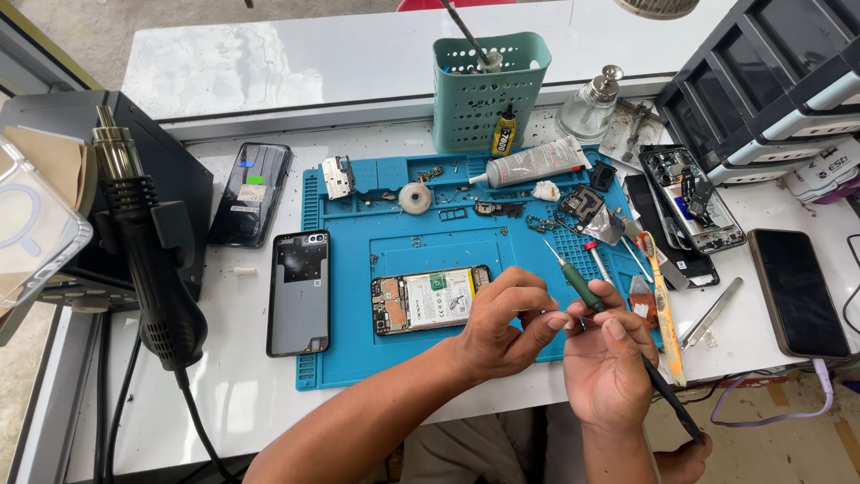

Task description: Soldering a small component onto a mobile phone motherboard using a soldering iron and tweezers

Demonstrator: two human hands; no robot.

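Your right hand (609, 363) grips the green-handled screwdriver (582, 287), left hand (502, 327) fingers pinched at its shaft; opened phone (430, 300) lies at 9 o'clock on the blue mat (358, 358)—keep the tip steady.

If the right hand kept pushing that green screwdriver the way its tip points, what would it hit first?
Probably the small loose metal parts on the blue mat, up and left of the right hand; depth is unclear.
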